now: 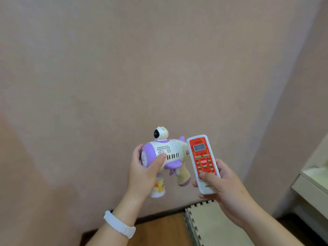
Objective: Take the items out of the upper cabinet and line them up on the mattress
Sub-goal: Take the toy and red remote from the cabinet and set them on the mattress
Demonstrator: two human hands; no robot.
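My left hand [143, 173] grips a white and purple toy bubble gun [170, 153] by its round front end, with an astronaut figure on top and a small bottle [158, 188] hanging under it. Beside it, my right hand [225, 189] holds a red and white remote control [202, 160] upright, thumb on its lower buttons. Both items are in the air in front of a plain pink wall. Neither the cabinet nor the mattress is in view.
A stack of beige foam puzzle mats [213, 226] lies on the wooden floor [159, 231] below my right hand. A pale piece of furniture with a ledge [312, 185] stands at the right edge. The pink wall [142, 68] fills most of the view.
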